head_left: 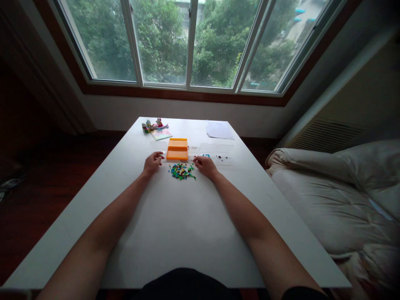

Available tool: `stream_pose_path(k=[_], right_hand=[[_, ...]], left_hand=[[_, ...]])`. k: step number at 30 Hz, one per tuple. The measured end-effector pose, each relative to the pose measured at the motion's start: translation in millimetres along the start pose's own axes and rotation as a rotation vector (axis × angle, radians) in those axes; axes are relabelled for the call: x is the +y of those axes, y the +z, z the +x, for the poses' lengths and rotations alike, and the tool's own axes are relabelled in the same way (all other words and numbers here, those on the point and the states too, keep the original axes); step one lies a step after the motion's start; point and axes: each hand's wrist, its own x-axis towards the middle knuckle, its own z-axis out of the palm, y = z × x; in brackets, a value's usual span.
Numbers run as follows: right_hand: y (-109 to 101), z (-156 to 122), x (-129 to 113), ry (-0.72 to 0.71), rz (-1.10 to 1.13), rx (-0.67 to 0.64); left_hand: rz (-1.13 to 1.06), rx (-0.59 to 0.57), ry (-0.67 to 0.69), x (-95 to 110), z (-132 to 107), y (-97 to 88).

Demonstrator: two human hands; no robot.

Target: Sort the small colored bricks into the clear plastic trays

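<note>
Head view: both bare forearms reach from the near edge across a white table (187, 225), with a pale sofa (325, 200) standing along its right side. A loose pile of small toy bricks (181, 172), largely green, blue and yellow, lies on the tabletop between the hands. The left hand (153, 163) is at the pile's left, fingers loosely bent; the right hand (204, 165) is at its right, fingers curled narrow and pointing inward. Whether either hand holds a brick — cannot be told at this size. Just beyond the pile sits an orange tray (177, 155). Right of it, a clear tray (216, 147) bears blue pieces (206, 155) and dark pieces (220, 157). Farther back: toy figures (146, 126) beside a coloured card (161, 134) at left, paper (218, 129) at right — then the window (162, 46).
</note>
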Motion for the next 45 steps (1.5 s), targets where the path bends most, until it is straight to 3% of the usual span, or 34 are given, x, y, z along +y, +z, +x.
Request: stream_pose_path(k=[4, 8, 16, 20, 27, 33, 45], right_hand=[[2, 0, 3, -0.049, 0.061, -0.103], [4, 1, 2, -0.093, 0.081, -0.142], [8, 1, 8, -0.054, 0.133, -0.193], [7, 1, 8, -0.021, 0.116, -0.148], [5, 2, 5, -0.081, 0.146, -0.201], [7, 2, 9, -0.041, 0.204, -0.190], [8, 3, 1, -0.152, 0.150, -0.202]], left_hand=[[0.337, -0.094, 0.217, 6, -8, 3.2], [0.456, -0.147, 0.338, 12, -13, 5.4], [0.491, -0.164, 0.352, 13, -13, 4.7], [0.491, -0.172, 0.353, 13, -13, 4.8], [0.504, -0.170, 0.366, 12, -13, 5.3], [0.500, -0.175, 0.373, 12, -13, 5.7], [0.503, -0.185, 0.360, 16, -15, 5.1]])
